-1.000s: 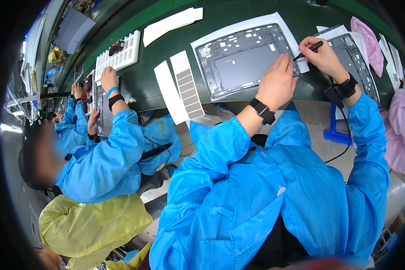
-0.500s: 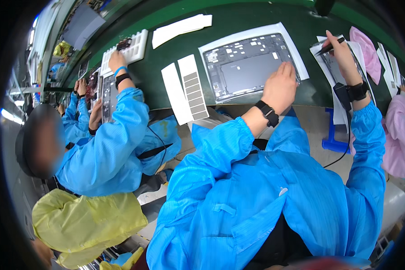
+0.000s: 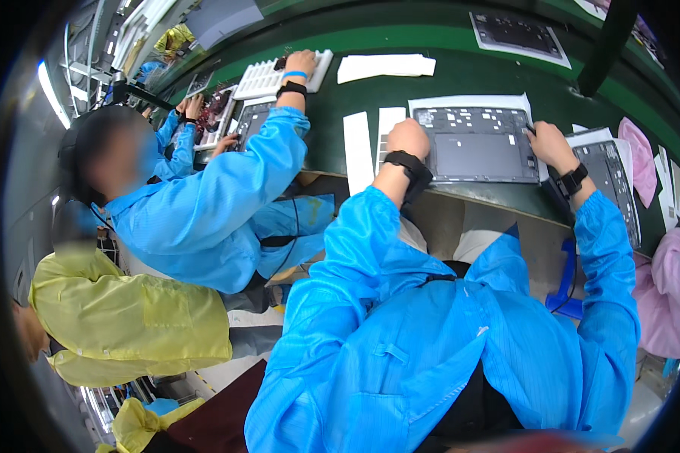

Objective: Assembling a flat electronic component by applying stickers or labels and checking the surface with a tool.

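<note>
We had the grey device panel (image 3: 482, 157) on a white sheet (image 3: 438, 103) at the green bench's (image 3: 326, 136) near side, left hand (image 3: 409, 140) curled at its left edge, right hand (image 3: 553, 146) at its right, though we couldn't tell whether either gripped it.

The left hand (image 3: 409, 140) has gone from the right side of the central tablet housing (image 3: 480, 156) to its left edge; the right hand (image 3: 549, 145) (earlier over the neighbouring housing (image 3: 610, 175)) is now at the central one's right edge.
</note>
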A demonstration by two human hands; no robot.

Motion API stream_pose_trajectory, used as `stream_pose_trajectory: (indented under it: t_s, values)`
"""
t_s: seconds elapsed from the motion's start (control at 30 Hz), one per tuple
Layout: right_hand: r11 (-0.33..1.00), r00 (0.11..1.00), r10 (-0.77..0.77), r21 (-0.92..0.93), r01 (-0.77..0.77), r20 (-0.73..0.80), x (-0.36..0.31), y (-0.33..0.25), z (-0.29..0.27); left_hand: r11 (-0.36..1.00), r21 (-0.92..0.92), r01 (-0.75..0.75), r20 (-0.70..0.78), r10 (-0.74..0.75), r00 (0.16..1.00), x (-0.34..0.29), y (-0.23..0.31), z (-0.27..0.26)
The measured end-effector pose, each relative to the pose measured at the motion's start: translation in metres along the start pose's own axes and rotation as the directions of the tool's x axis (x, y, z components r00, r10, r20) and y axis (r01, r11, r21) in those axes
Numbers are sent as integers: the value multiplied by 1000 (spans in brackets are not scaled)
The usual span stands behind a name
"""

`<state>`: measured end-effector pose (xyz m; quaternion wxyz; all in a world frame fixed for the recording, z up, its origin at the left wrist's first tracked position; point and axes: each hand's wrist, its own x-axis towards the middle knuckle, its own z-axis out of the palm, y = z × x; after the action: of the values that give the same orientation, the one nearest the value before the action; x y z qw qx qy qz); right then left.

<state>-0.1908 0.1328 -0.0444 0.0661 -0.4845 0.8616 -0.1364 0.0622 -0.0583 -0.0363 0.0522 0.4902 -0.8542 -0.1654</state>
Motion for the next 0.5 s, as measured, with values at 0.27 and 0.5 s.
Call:
stream_pose_trajectory:
  t_s: [0.27, 0.5]
  values:
    - [995, 979, 98, 19, -96, -181, 9, -9, -38, 981, -144, -132, -232, 97, 968, 62, 42, -39]
    - [996, 952, 67, 72, -47, -299, 152, -42, -89, 891, -161, -423, -414, 329, 849, 259, 32, -106]
